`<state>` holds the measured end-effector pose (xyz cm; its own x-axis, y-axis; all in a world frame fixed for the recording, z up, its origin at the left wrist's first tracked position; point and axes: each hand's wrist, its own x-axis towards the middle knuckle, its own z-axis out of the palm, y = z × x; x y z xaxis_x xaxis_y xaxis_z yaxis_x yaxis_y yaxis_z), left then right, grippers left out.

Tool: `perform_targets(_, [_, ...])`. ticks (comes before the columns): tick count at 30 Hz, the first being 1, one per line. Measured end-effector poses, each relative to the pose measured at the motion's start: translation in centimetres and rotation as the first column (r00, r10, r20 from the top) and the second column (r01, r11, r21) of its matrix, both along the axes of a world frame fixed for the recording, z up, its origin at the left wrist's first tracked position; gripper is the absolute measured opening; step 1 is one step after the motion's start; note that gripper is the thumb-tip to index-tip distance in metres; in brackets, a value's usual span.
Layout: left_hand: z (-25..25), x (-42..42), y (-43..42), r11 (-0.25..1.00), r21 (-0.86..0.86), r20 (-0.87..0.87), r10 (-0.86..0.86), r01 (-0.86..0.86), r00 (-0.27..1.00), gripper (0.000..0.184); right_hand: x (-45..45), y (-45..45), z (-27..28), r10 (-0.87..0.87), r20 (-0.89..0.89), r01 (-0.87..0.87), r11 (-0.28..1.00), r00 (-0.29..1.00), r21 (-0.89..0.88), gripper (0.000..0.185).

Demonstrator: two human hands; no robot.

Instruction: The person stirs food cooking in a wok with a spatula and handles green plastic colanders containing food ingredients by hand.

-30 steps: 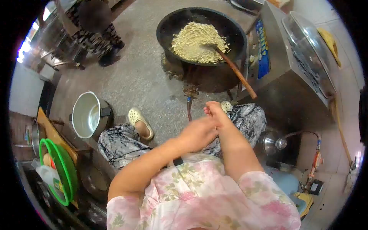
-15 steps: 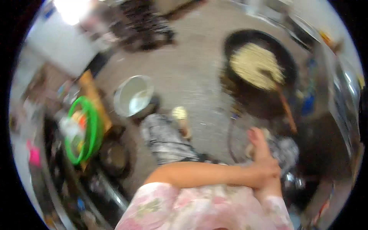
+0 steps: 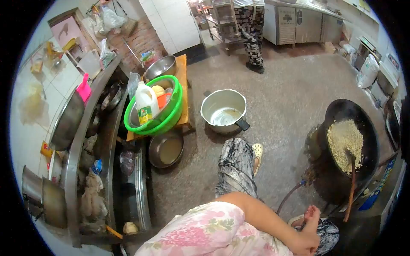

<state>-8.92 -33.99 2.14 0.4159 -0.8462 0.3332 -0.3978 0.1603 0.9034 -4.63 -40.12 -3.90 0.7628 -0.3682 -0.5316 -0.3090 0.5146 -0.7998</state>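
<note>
My left hand (image 3: 308, 242) lies across my right wrist near the bottom right, with its fingers wrapped against it. Just above it is my right hand (image 3: 312, 213), its fingers curled in and nothing visible in them. Both rest by my right knee. Up and to the right of the hands stands a black wok (image 3: 372, 132) with pale, small pieces of food (image 3: 345, 143) in it. A wooden-handled spatula (image 3: 351, 187) leans in the wok, its blade in the food and its handle over the near rim; neither hand touches it.
An open metal pot (image 3: 224, 110) stands on the floor ahead. To its left, green basins (image 3: 175, 121) with a white jug (image 3: 145, 102) rest on a wooden stool (image 3: 183, 72). Metal shelving (image 3: 72, 187) runs along the left. A person (image 3: 251, 32) stands at the back. A hose (image 3: 287, 196) crosses the floor.
The view has swung left, so the wok and hands now sit farther right and more shelving shows. My left hand remains at my right forearm.
</note>
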Motion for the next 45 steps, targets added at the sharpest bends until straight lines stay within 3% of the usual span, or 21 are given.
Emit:
perform_targets(7, [0.1,-0.1,0.0,0.997,0.077,0.028,-0.033,0.030,0.999,0.025,2.1,-6.3,-8.4,0.015,-0.207,0.012,0.991,0.978,0.131,0.012])
perform_targets(13, [0.3,-0.3,-0.3,0.992,0.099,0.021,-0.078,0.076,0.997,0.027,6.3,-17.5,-24.1,0.142,-0.204,-0.051,0.916,0.969,0.398,0.009])
perform_targets(16, [0.4,-0.3,-0.7,0.991,0.102,0.009,-0.093,0.091,0.996,0.028,4.8,-13.6,-17.7,0.088,-0.131,-0.038,0.938,0.987,0.344,0.008])
perform_targets(19, [0.4,0.0,-0.8,0.989,0.106,-0.012,-0.099,0.100,0.995,0.028,6.6,-11.0,-15.3,-0.118,-0.348,0.224,0.932,0.930,0.284,0.006])
perform_targets(24, [-0.5,2.5,-0.1,0.987,0.157,-0.121,-0.025,0.044,0.992,0.030,8.3,-8.8,-16.1,0.013,-0.264,0.056,0.966,0.964,0.251,0.008])
perform_targets(25, [-0.9,3.4,0.3,0.979,0.206,-0.173,0.031,0.006,0.985,0.030,8.3,-8.5,-16.1,0.034,-0.249,0.025,0.972,0.968,0.232,0.008])
perform_targets(26, [-1.7,5.0,1.0,0.950,0.305,-0.244,0.153,-0.074,0.958,0.030,8.0,-8.7,-15.5,0.230,-0.184,-0.161,0.932,0.956,0.326,0.011])
perform_targets(28, [-3.4,8.3,3.5,0.804,0.527,-0.325,0.489,-0.275,0.810,0.031,9.0,-6.8,-17.9,0.339,-0.141,-0.272,0.894,0.930,0.355,0.019])
perform_targets(29, [-3.7,9.5,4.6,0.683,0.614,-0.258,0.648,-0.396,0.717,0.031,9.6,-6.4,-19.0,0.363,-0.124,-0.299,0.885,0.924,0.357,0.024])
perform_targets(30, [-4.5,9.0,5.3,0.557,0.532,0.115,0.698,-0.637,0.707,0.032,9.8,-8.0,-19.4,0.369,-0.114,-0.309,0.883,0.922,0.354,0.029])
perform_targets(31, [-4.7,8.2,5.5,0.458,0.334,0.449,0.691,-0.824,0.566,0.034,8.4,-4.2,-10.4,0.383,-0.091,-0.329,0.874,0.919,0.357,0.029])
perform_targets(32, [-3.3,7.3,4.3,0.701,0.357,0.484,0.426,-0.617,0.764,0.035,6.3,-0.9,-6.1,0.053,0.112,-0.065,0.992,0.992,0.108,0.026])
perform_targets(33, [0.2,5.8,3.4,0.866,0.367,0.473,0.140,-0.339,0.870,0.038,10.0,-5.0,-14.3,0.057,-0.244,0.011,0.963,0.968,0.269,0.019])
perform_targets(34, [3.6,4.3,2.5,0.925,0.380,0.401,-0.174,0.009,0.900,0.041,9.9,-4.8,-13.6,0.032,-0.178,0.036,0.931,0.983,0.364,0.013])
perform_targets(36, [9.3,1.2,3.0,0.875,0.064,0.177,-0.483,0.480,0.857,0.046,10.6,-5.2,-14.1,0.024,-0.214,0.082,0.877,0.976,0.473,0.008])
perform_targets(37, [10.1,0.1,3.1,0.821,-0.220,0.046,-0.531,0.528,0.846,0.046,10.5,-4.8,-12.9,0.039,-0.219,0.077,0.863,0.975,0.498,0.007])
perform_targets(40, [7.9,0.2,3.0,0.808,-0.391,0.127,-0.427,0.441,0.895,0.047,10.0,-4.4,-10.6,0.039,-0.160,0.020,0.935,0.986,0.355,0.010])
perform_targets(42, [5.9,4.8,5.0,0.932,-0.114,0.188,-0.319,0.344,0.929,0.050,9.8,-4.1,-7.7,0.070,-0.149,-0.043,0.984,0.986,0.174,0.013])
perform_targets(43, [3.4,6.3,6.7,0.987,-0.007,0.233,-0.153,0.159,0.960,0.052,9.9,-4.0,-6.1,0.092,-0.142,-0.081,0.993,0.986,0.083,0.017])
perform_targets(44, [1.8,8.2,8.4,0.921,0.388,0.437,-0.158,-0.027,0.885,0.055,9.8,-4.0,-4.5,0.141,-0.043,-0.140,0.990,0.989,0.013,0.020])
perform_targets(45, [-1.9,10.4,11.2,0.930,0.308,0.692,-0.074,-0.201,0.718,0.048,9.7,-4.5,-2.3,0.201,0.009,-0.196,0.964,0.980,-0.177,0.020])
